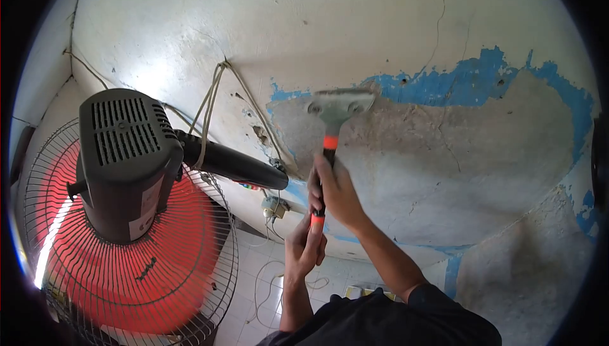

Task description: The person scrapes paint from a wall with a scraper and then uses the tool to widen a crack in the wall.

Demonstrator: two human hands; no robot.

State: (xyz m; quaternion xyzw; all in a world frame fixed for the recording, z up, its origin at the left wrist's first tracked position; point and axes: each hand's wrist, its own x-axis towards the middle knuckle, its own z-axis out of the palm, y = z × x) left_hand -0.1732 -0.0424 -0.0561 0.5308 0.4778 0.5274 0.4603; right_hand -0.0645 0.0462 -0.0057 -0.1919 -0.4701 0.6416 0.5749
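A long-handled scraper [336, 116] with a wide metal head and a black and orange handle is up against the wall. Its blade edge lies along the border between the blue and cream paint and the bare grey plaster [482, 156]. My right hand [337, 192] is wrapped round the middle of the handle. Lower down, my left hand [306, 246] grips the handle near its end. Around the head, a ragged band of blue paint [444, 86] runs to the right, below the cracked cream paint [304, 22].
A large wall fan [130, 156] with red blades and a wire cage fills the left side. Its black arm [238, 165] reaches toward the wall, with a looped cord [212, 102] beside it. Below hang a small electrical box [275, 206] and loose wires over the tiled floor [247, 270].
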